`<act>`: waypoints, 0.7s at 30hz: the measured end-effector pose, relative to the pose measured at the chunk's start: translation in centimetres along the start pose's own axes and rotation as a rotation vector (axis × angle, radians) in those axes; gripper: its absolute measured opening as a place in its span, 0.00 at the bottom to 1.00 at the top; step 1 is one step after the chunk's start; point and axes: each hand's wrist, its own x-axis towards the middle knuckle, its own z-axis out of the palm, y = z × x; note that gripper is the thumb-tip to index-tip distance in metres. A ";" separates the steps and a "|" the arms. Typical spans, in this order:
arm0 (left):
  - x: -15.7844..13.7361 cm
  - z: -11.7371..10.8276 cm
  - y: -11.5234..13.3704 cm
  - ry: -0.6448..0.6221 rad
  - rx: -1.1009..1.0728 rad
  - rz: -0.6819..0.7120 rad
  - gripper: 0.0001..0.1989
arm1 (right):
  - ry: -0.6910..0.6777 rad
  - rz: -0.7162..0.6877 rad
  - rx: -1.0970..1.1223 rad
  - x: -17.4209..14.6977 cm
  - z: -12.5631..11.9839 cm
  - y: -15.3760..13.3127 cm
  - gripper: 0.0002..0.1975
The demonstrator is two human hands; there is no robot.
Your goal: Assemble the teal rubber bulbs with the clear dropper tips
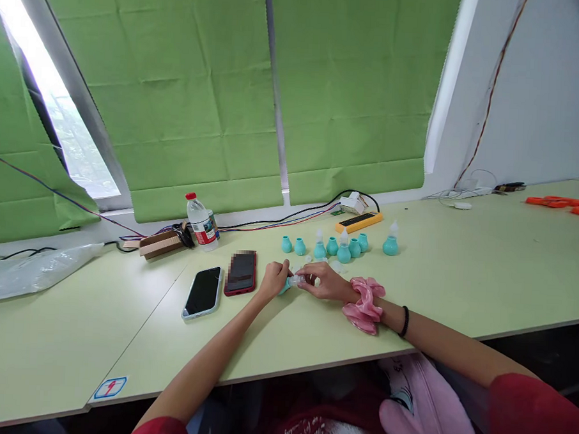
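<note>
My left hand (274, 279) is closed round a small turquoise squeeze bulb (285, 286), mostly covered by the fingers. Pinched in the fingertips of my right hand (322, 281) is a clear plastic nozzle piece (296, 280), which meets the neck of that bulb. Whether the two are fully joined I cannot tell. Behind my hands several turquoise bulbs stand upright in a loose row, among them an open-necked bulb (287, 244). Three carry clear pointed tips, including the bulb (390, 245) at the right end. Small clear parts (338, 266) lie just beyond my right hand.
Left of my hands lie a red-cased phone (240, 272) and a light-cased phone (202, 293). Toward the window stand a water bottle (203, 225), a cardboard tray (162, 243), and a yellow-and-black bar (359, 222) beside cables. Orange scissor-like handles (554, 202) rest far right.
</note>
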 end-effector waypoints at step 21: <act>-0.6 0.4 1.1 0.080 0.188 -0.080 0.25 | 0.101 0.398 0.450 -0.3 1.8 0.2 0.13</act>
